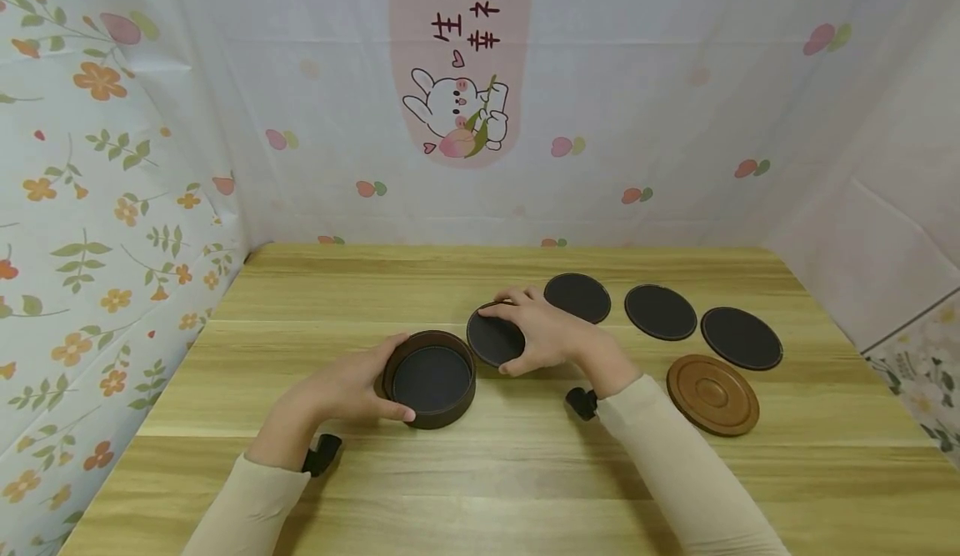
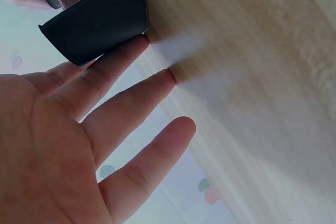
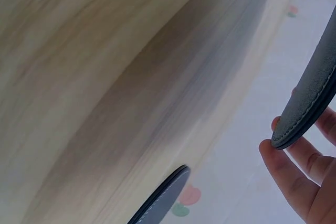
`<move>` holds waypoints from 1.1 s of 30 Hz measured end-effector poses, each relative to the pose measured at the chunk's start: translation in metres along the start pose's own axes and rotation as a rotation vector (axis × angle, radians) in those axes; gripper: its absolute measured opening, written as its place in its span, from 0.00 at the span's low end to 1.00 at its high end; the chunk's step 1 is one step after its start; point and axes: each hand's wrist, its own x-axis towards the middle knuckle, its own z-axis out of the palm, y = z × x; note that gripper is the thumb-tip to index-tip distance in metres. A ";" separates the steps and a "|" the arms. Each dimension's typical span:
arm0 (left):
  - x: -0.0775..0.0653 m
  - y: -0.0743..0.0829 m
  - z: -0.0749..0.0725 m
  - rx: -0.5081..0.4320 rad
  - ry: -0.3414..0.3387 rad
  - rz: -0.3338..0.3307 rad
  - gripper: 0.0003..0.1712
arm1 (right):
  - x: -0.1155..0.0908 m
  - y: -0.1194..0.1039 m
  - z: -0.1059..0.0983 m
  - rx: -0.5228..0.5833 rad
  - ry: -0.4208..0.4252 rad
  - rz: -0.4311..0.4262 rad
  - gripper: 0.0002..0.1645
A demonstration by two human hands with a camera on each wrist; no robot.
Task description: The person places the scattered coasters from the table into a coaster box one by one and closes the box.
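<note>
A round dark-brown coaster holder (image 1: 468,381) with a black inside stands left of the table's middle. My left hand (image 1: 352,385) holds it from the left, thumb at its near side and forefinger at its far side. In the left wrist view, the other fingers (image 2: 131,103) stretch out beside the holder's dark wall (image 2: 100,22). Just right of the holder, my right hand (image 1: 543,331) grips a round black coaster (image 1: 491,339) by its edges. The right wrist view shows this coaster (image 3: 307,106) raised off the table, tilted, with stitching along its rim.
Three more black coasters, a nearer-middle one (image 1: 577,298), another (image 1: 660,312) and a rightmost one (image 1: 742,338), lie in a row at the back right. A round brown wooden disc (image 1: 712,395) with ring grooves lies before them. Patterned cloth (image 1: 315,139) hangs behind the table.
</note>
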 end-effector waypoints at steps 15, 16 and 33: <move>0.001 -0.003 0.001 -0.022 0.010 0.008 0.66 | 0.009 -0.024 0.009 0.020 0.033 -0.083 0.48; 0.001 -0.003 0.001 -0.022 0.008 0.008 0.66 | 0.009 -0.026 0.010 0.023 0.037 -0.091 0.48; 0.005 -0.004 -0.001 0.011 0.012 0.029 0.64 | 0.021 -0.051 0.022 0.034 0.030 -0.200 0.47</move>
